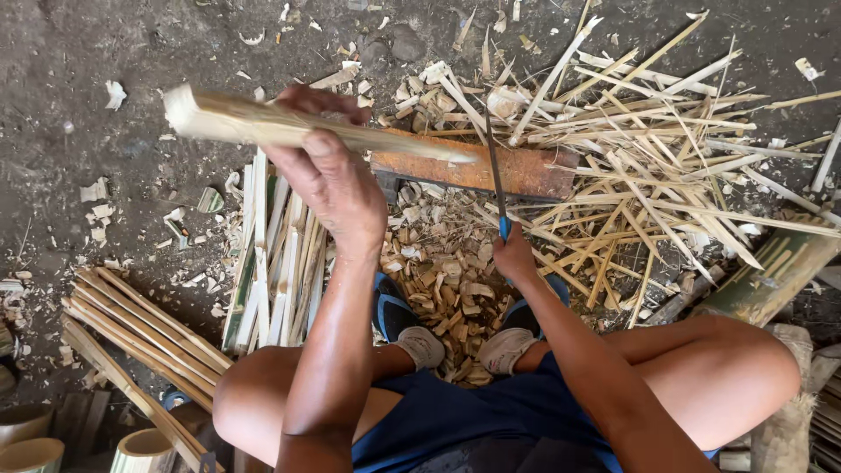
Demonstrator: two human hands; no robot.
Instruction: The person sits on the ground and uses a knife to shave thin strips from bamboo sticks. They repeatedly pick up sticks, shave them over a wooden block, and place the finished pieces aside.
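My left hand [328,171] grips a pale split bamboo stick [263,124] and holds it slanted, its far tip resting on a reddish wooden block [517,172]. My right hand [512,256] is closed on the blue handle of a thin dark knife [494,166], whose blade stands upright against the stick's tip over the block. My bent knees and sandalled feet frame a heap of shavings [442,280] below the block.
A heap of thin bamboo slivers [648,166] lies right of the block. Flat split strips [276,263] lie left of my feet, and longer sticks [140,324] further left. Cut bamboo tubes [31,438] stand at the bottom left. The ground is dark earth.
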